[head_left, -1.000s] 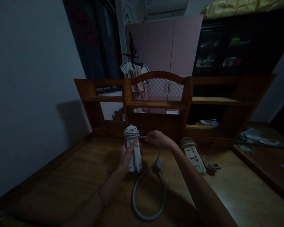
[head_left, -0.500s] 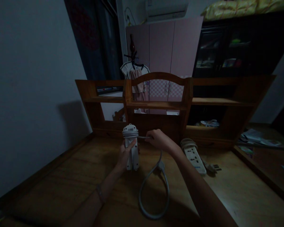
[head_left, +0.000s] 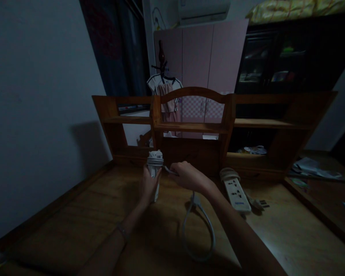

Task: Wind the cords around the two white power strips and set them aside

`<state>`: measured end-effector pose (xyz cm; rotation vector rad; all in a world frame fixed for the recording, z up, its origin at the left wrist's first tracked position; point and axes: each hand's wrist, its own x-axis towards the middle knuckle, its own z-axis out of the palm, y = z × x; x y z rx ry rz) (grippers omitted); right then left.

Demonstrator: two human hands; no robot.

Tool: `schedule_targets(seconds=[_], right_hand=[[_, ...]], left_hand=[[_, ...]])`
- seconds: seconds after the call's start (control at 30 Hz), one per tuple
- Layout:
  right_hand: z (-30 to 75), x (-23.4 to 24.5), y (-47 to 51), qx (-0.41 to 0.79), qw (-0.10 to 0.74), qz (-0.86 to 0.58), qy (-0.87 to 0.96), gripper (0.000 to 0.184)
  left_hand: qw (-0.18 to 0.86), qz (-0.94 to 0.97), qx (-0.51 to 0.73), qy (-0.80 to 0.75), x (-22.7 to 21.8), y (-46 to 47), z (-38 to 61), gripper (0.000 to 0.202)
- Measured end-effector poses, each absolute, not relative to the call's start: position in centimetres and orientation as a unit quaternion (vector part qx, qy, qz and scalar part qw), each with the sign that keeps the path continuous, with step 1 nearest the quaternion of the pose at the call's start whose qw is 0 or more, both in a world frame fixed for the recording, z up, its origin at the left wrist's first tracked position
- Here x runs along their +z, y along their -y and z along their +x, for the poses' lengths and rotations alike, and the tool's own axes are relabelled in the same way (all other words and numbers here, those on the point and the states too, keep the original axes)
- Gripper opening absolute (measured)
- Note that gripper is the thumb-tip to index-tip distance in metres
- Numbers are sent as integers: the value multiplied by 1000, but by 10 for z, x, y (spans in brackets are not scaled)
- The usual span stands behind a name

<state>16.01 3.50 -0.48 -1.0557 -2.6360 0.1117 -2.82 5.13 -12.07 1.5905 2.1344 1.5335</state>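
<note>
My left hand is closed around a white power strip, held upright over the wooden desk. Several turns of grey cord wrap its upper end. From those turns the cord runs right into my right hand, whose fingers pinch it. Below that hand the rest of the cord hangs in a loop, with the plug at the top of the loop. The fingers of my left hand hide the middle of the strip.
A second power strip lies on the desk to the right, its cord wound at the far end and its plug beside it. A wooden shelf unit stands along the back. A white wall borders the left side.
The power strip has turned and shifted slightly left in my left hand. My right hand has moved a little left and down with the cord. The hanging loop has swung right.
</note>
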Motion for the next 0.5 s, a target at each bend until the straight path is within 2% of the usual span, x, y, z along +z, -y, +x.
schedule_targets(seconds=[0.1, 0.27, 0.5], right_hand=[[158, 0, -27, 19, 181, -346, 920, 23], [160, 5, -22, -2, 190, -335, 923, 24], [162, 7, -19, 34, 203, -276, 939, 19]], left_hand=[[2, 546, 455, -703, -121, -50, -36, 58], [-6, 660, 411, -629, -121, -40, -27, 65], [-25, 737, 370, -566, -122, -34, -16, 59]])
